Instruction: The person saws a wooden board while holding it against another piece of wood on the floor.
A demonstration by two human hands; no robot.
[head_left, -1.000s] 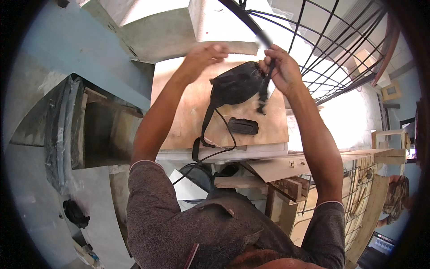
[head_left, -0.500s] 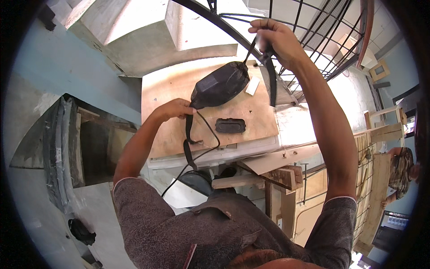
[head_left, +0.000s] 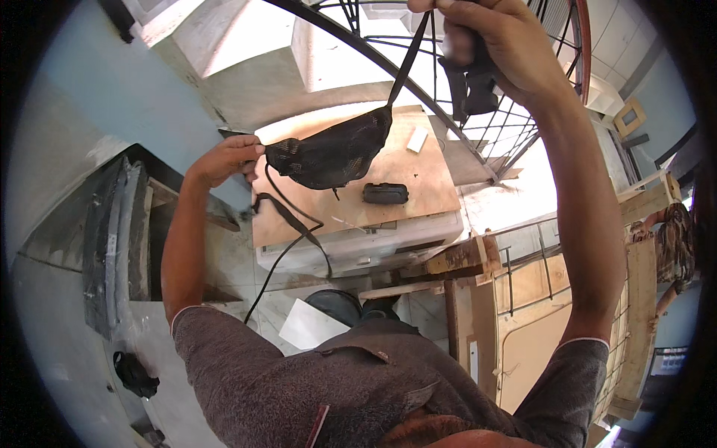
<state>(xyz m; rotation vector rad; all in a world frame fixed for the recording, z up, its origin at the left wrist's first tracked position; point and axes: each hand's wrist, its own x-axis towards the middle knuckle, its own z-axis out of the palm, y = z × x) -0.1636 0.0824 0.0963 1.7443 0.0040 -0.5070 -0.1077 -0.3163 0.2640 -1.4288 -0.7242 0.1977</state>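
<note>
A black mesh waist pouch point(head_left: 332, 149) hangs stretched between my two hands, above a wooden board. My left hand point(head_left: 228, 159) pinches its left end. My right hand point(head_left: 504, 48), higher at the top, grips the pouch's black strap point(head_left: 409, 63). A black buckle point(head_left: 478, 93) dangles from the strap end below my right fingers. From the left end, a loose strap and a thin black cord point(head_left: 278, 257) droop past the board's near edge. A small black case point(head_left: 385, 193) lies on the board, with a small white block point(head_left: 417, 140) beyond it.
The plywood board point(head_left: 441, 179) rests on a white box-like base. Beyond it rise pale steps point(head_left: 254, 89) and a black metal railing point(head_left: 366, 48). Wooden frames point(head_left: 478, 336) stand at the right, where another person point(head_left: 676, 243) is partly visible. White paper point(head_left: 310, 325) lies below.
Both hands have moved apart, the left one leftward and the right one up and nearer. The pouch is pulled flatter, and the buckle now shows beneath my right hand.
</note>
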